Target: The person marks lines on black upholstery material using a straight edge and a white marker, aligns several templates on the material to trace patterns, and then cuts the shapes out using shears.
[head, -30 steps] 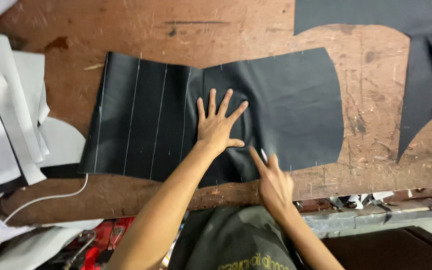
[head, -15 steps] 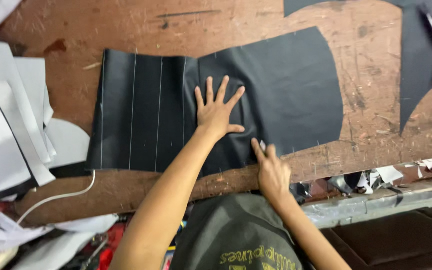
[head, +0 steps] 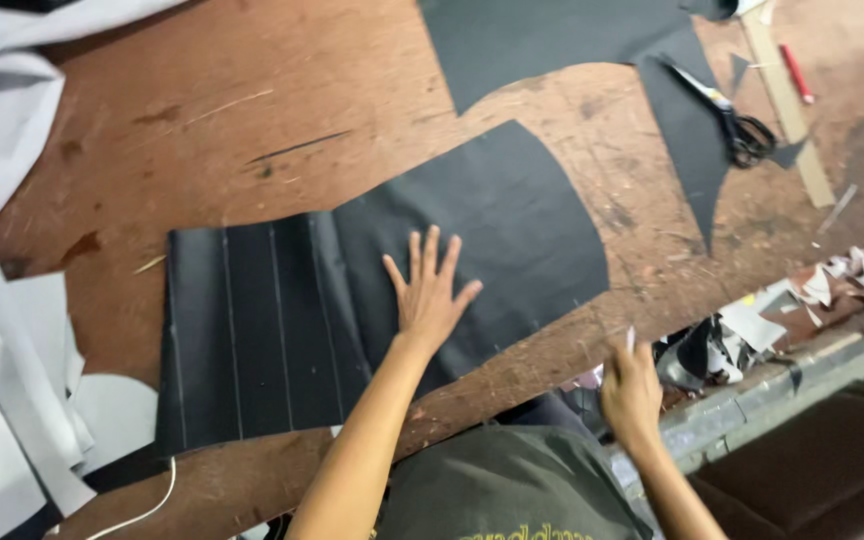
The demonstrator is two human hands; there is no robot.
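Left hand spread flat on black fabric panel, chalk lines drawn; right hand pinches maybe chalk.

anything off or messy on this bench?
Mostly tidy. Paper and fabric scraps pile along the table's right edge. The table is scratched and stained. Left hand presses the black fabric piece flat; right hand is blurred.

We see a scarred wooden table. On it lies a black fabric panel; beyond the panel, a larger black cloth with scissors; left of the panel, white paper sheets.
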